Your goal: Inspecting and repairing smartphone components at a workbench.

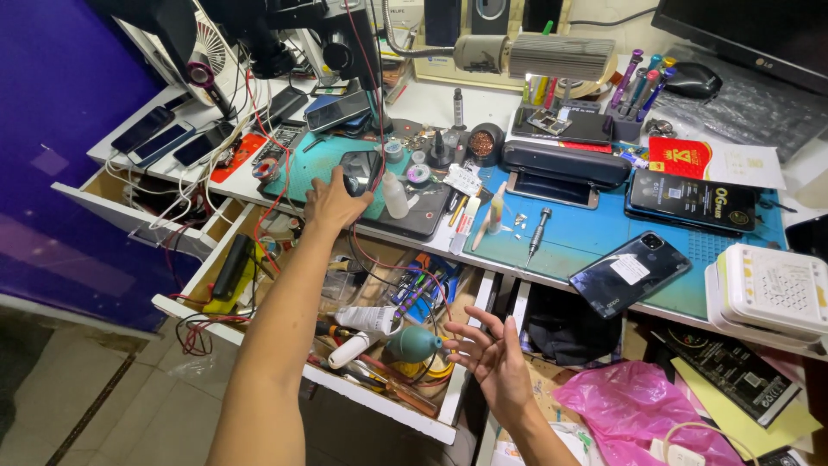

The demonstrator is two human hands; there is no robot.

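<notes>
We see a small dark phone point(362, 169) lying screen-up on the green mat point(304, 164) near the front edge of the white workbench point(431, 103), its long axis running roughly from six to twelve o'clock with a slight tilt toward one, the far end pointing at the base of the black microscope stand point(349, 43). Our left hand point(332, 203) reaches up to it from six o'clock, the fingers curled around its near end and left side; whether they truly clamp it or only rest against it we cannot tell. A red wire point(379, 112) crosses over the phone from twelve o'clock. Just at three o'clock of the phone stands a small white squeeze bottle point(396, 196), upright, and beyond it a screwdriver point(538, 231) lies on the blue mat point(604, 233), its tip pointing toward six. Our right hand point(493, 355) hangs well apart at five o'clock, over the open drawer point(379, 380), palm turned up and fingers spread, pinching nothing. Just at nine o'clock of that hand lies a teal rubber blower bulb point(412, 343) among the tools in the drawer. Farther out at four o'clock a dark blue phone point(630, 273) lies face-down on the blue mat, and a pink plastic bag point(634, 406) sits below it.
</notes>
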